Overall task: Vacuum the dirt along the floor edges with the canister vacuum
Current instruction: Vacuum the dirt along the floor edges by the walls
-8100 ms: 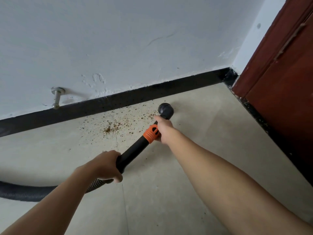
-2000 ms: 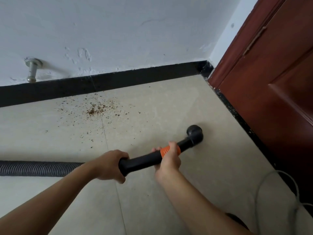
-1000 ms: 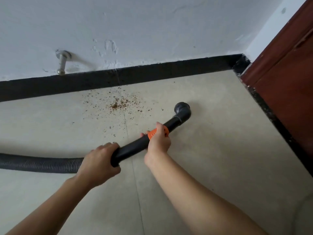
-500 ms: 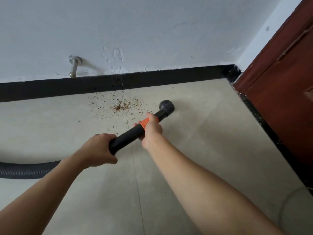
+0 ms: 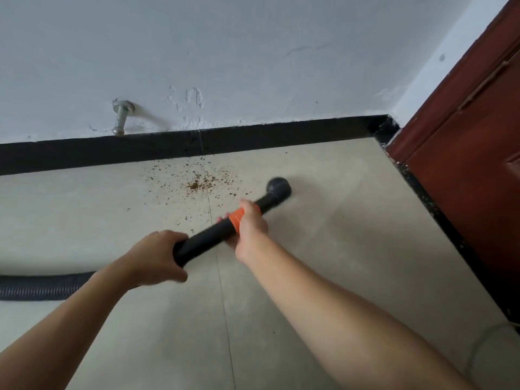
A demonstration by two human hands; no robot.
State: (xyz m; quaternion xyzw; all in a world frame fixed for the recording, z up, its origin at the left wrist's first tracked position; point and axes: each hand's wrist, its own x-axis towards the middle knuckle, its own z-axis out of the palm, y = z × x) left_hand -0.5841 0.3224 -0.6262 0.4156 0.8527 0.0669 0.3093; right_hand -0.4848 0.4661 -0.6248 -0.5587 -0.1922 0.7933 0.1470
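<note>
Two broad surfaces, a white plastered wall (image 5: 253, 52) and a beige tiled floor (image 5: 337, 249), meet at a black skirting strip (image 5: 84, 153), with a red-brown wooden door (image 5: 478, 164) at the right. A black ribbed vacuum hose (image 5: 42, 287) joins a rigid black tube (image 5: 205, 239). The left hand (image 5: 157, 257) clenches the tube's rear and the right hand (image 5: 251, 225) grasps its orange collar (image 5: 235, 218). The elbow nozzle (image 5: 278, 190) is down at the floor, just right of scattered brown dirt (image 5: 201, 184) near the skirting.

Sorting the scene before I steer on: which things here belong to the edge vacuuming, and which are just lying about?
In the job: vacuum wand, gripped by left hand and right hand; nozzle; ribbed hose; brown dirt; black skirting.
Just there: metal door stop on the wall; red-brown door.
</note>
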